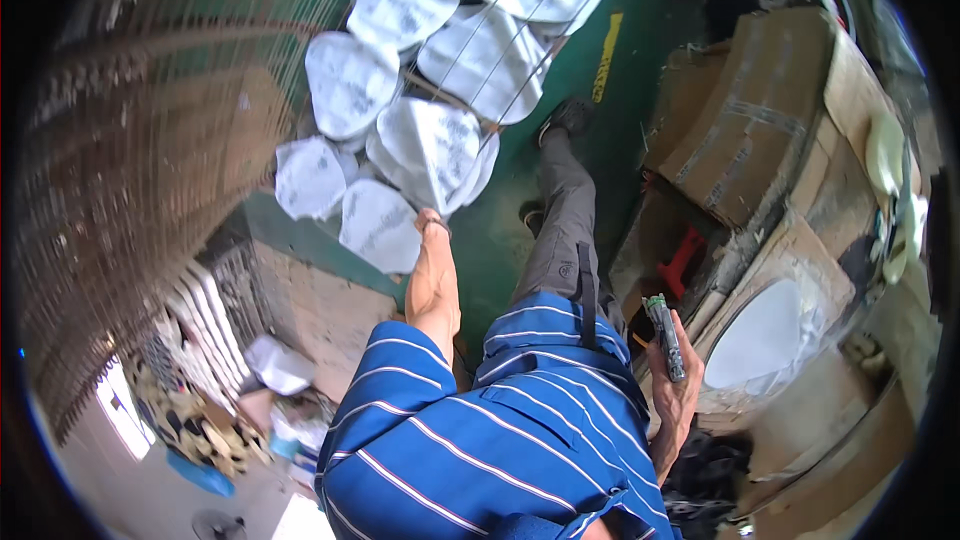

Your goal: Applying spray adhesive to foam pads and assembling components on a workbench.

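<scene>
ahead of you, above the green floor, the creased white sheet lies among a spread of similar rounded white sheets, wires crossing some of them. your left hand is at its near tip, touching or almost so; the fingertips are hidden, so i cannot tell whether they pinch it. your right hand is down by your hip, fingers wrapped around a dark and green tool, near the cardboard box and a smooth white panel.

the sheet looks light, thin and fairly soft, likely to crease or flop if held at one point. its face may slide on its neighbours. the rim seems the best hold, thumb above and fingers beneath, clear of the wires.
</scene>
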### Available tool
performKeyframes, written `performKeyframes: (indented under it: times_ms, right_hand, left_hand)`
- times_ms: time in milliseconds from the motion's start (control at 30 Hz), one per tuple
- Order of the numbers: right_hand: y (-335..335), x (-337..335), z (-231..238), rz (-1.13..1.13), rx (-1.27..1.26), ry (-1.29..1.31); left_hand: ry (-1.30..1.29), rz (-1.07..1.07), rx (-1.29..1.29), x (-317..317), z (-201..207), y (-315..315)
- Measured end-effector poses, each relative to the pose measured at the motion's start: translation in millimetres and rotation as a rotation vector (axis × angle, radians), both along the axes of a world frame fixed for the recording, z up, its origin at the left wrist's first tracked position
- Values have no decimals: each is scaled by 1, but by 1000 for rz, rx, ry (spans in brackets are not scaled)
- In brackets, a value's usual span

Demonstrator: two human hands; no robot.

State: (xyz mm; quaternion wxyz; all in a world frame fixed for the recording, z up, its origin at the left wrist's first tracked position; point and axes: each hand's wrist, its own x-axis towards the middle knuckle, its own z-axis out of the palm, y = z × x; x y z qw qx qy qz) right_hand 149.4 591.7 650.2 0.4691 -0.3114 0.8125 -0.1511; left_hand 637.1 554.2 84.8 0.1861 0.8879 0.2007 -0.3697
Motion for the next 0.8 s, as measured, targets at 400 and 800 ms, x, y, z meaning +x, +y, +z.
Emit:
performKeyframes:
  times_ms: [400,800]
  right_hand:
    - [147,-103,9,-614,-469,237]
    - [182,-21,82,-1078,-457,513]
  left_hand:
    - [351,-1092,-258,-260,99,-207]
    - [763,-1757,-166,-445,145,-287]
